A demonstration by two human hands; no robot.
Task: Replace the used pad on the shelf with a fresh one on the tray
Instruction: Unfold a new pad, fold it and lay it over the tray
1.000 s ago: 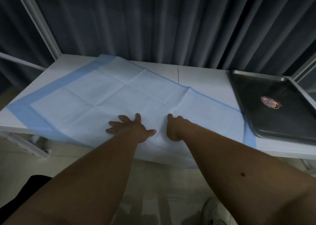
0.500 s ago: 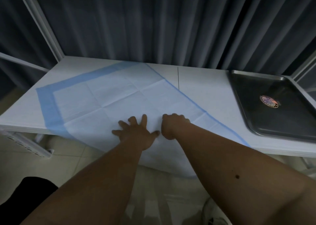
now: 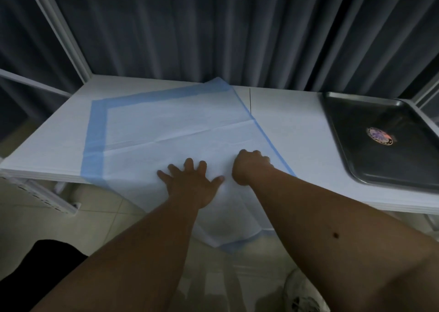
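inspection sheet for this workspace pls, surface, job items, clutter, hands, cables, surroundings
surface: white shelf, seam line near mid back
job's things: blue-edged pad lies skewed, near corner hangs over the front edge; dark metal tray at right, apart from the pad, round sticker inside
clutter: nothing seen
grippers: left hand flat on the pad, fingers spread; right hand curled on the pad, whether it pinches cannot be told
cables: nothing seen
surroundings: dark curtain behind, white frame post left, tiled floor, a shoe below
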